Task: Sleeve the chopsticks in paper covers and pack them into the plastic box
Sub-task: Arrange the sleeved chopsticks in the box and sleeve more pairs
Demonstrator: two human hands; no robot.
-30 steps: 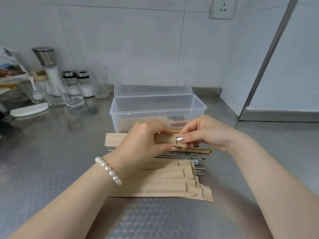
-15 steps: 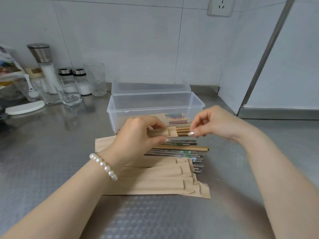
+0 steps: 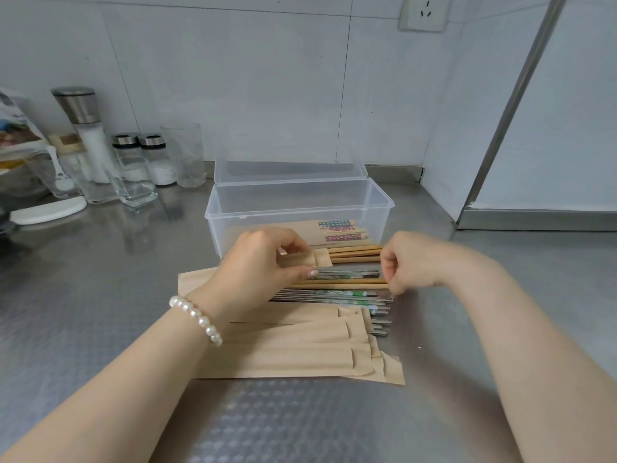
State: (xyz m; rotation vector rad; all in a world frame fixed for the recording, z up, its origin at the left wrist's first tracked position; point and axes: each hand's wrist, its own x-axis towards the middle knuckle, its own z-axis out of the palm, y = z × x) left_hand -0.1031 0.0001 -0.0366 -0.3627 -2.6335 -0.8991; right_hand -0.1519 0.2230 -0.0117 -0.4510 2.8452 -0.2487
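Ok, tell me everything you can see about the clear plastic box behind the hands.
The plastic box is a long, translucent rectangular tub standing upright on the steel counter, its hinged lid open and leaning back toward the wall. Through its front wall show a paper cover and chopsticks with dotted patterned ends. Neither hand touches it.

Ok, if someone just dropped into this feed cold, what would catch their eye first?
Probably the two hands at centre: the left hand holds a paper cover, while the right hand reaches for the loose chopsticks on the steel counter. Just behind them stands the open plastic box with a few patterned pairs already inside, and a fan of empty paper covers lies nearer the camera.
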